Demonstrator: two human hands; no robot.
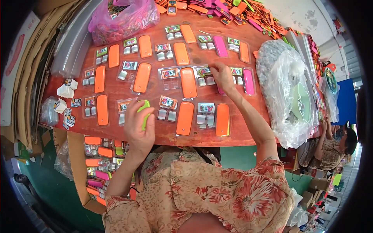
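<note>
My left hand (139,126) is closed round a lime-green rounded case (145,121) at the near edge of the table. Beside its fingers is a clear plastic tray with an orange-printed packet (124,105) and white blocks, partly covered by the hand. My right hand (224,79) has its fingertips pinched together over a tray with a green packet (203,72); whatever is between them is too small to make out. Under that hand a magenta case (220,91) is mostly hidden. Close by lies an orange case (189,83) in its tray, left of the right hand.
Rows of similar trays cover the red table (163,134). A pink bag (124,21) stands far left, and loose cases (233,11) are heaped at the back. Clear plastic (285,89) lies right. Below the left edge, a carton (79,171) holds filled packs. A co-worker (330,151) sits right.
</note>
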